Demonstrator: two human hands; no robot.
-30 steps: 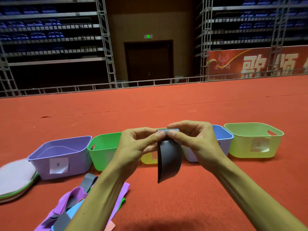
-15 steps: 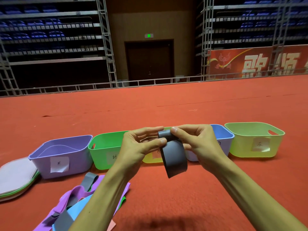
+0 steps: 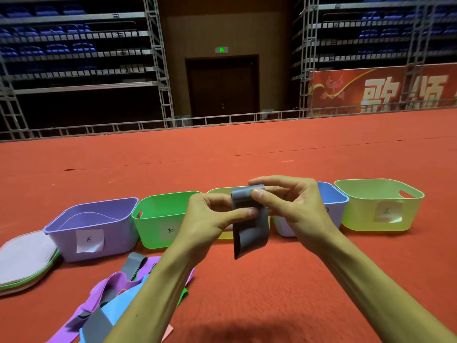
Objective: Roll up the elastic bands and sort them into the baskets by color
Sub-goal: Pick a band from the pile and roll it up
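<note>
Above the red carpet (image 3: 247, 157), in front of a row of smooth plastic baskets, the left hand (image 3: 207, 216) and right hand (image 3: 296, 209) both pinch a flat, matte grey elastic band (image 3: 249, 226), its top end curled over. The green basket (image 3: 168, 196) has a handwritten paper label (image 3: 170, 230) that seems to read "绿".
</note>
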